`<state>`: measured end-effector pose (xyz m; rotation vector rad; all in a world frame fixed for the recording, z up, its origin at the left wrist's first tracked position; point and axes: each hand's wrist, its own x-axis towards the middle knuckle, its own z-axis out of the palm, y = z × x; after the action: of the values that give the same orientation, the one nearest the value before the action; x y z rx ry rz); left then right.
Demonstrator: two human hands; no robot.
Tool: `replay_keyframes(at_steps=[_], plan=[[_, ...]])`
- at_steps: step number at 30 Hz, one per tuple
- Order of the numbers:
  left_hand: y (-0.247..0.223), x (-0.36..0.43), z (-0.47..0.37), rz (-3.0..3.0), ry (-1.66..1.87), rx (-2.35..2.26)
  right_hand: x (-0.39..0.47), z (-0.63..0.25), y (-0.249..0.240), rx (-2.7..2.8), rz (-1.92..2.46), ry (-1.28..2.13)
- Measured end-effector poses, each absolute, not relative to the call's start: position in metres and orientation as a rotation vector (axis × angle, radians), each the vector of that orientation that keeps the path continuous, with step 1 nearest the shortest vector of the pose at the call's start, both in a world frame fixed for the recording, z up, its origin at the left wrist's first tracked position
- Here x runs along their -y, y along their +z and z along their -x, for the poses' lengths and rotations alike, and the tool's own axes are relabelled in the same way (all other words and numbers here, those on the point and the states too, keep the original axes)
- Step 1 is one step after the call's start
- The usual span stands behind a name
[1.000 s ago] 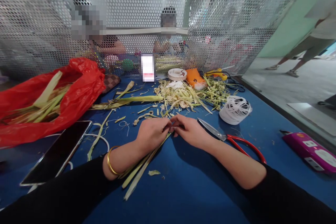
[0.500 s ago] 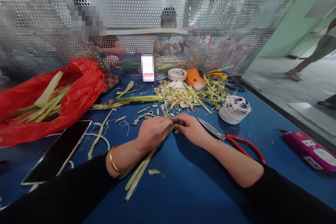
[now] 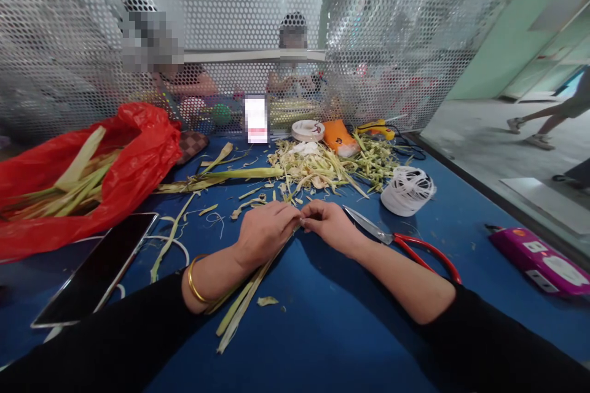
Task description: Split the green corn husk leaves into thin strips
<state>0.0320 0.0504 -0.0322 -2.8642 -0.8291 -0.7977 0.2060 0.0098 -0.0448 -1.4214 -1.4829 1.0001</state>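
Note:
My left hand [image 3: 262, 230], with a gold bangle [image 3: 196, 279] at its wrist, is closed around a bundle of long pale-green plant strips [image 3: 240, 313]. The strips run out below the palm toward me over the blue table. Against the left fingertips, my right hand [image 3: 328, 228] is closed in a pinch at the bundle's upper end. What lies between its fingertips is too small to make out. Red-handled scissors [image 3: 399, 238] lie by the right forearm, blades partly apart. Beyond the hands is a heap of dry husk scraps and thin green stems [image 3: 318, 169].
A red plastic bag [image 3: 147, 153] of leaves and a dark phone [image 3: 99, 270] are on the left. Right of the heap stands a white string spool [image 3: 408, 193]. A tape roll [image 3: 308, 131], an orange packet [image 3: 340, 137] and a purple box [image 3: 537, 258] also lie here. People sit behind the perforated screen [image 3: 249, 12].
My right thumb and fingertips have shifted into a tighter pinch beside the left hand. The left hand keeps its hold. At far right, a passer-by's legs have moved.

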Motion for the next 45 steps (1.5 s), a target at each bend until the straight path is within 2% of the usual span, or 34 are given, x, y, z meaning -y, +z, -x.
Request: replay_keyframes(at_steps=[8,17,23,36,45], plan=[[-0.029,-0.053,-0.033,2.955,-0.883,0.896,-0.011,-0.209,-0.046,1.412,1.452,1.058],[-0.023,-0.061,-0.035,3.328,-0.98,1.311,-0.008,-0.212,-0.027,1.356,1.41,1.208],[-0.025,-0.062,-0.033,3.371,-0.962,1.258,-0.008,-0.211,-0.033,1.592,1.374,0.977],[-0.013,-0.076,-0.029,3.636,-0.734,1.096,-0.008,-0.22,-0.024,1.744,1.391,1.036],[-0.013,-0.079,-0.029,3.28,-0.65,1.426,-0.002,-0.23,-0.011,2.166,1.328,0.821]])
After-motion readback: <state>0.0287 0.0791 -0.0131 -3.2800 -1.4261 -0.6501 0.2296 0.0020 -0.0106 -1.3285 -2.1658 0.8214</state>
